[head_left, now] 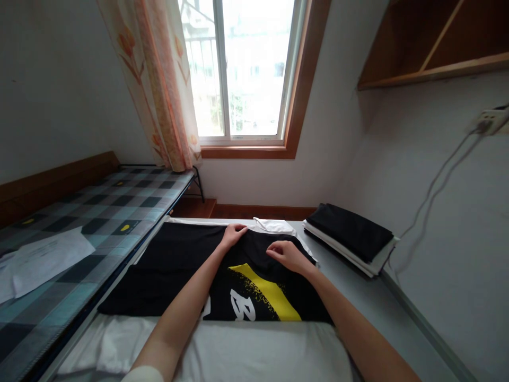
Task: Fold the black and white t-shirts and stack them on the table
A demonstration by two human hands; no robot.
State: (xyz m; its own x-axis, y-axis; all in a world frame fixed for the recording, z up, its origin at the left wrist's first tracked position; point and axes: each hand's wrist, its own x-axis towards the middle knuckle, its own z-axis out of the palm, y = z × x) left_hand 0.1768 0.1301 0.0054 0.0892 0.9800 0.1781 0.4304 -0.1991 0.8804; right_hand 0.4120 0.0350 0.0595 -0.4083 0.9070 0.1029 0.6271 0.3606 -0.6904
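A black T-shirt (186,281) with a yellow band and white lettering lies spread over the table in front of me. My left hand (234,233) is at its far edge, with the fingers closed on the black cloth. To the right, my right hand (289,254) is over the upper part of the shirt, fingers curled towards the thumb. Whatever those fingers may hold is hidden. White cloth (274,226) shows beyond the shirt's far edge. More pale cloth (262,350) lies on the near side, below my forearms.
A stack of folded black and white clothes (350,233) sits at the right of the grey tabletop (358,307). On the left is a bed with a checked mattress (143,201) and paper sheets (47,260). A cable (427,199) hangs along the right wall beneath a wooden shelf (437,74).
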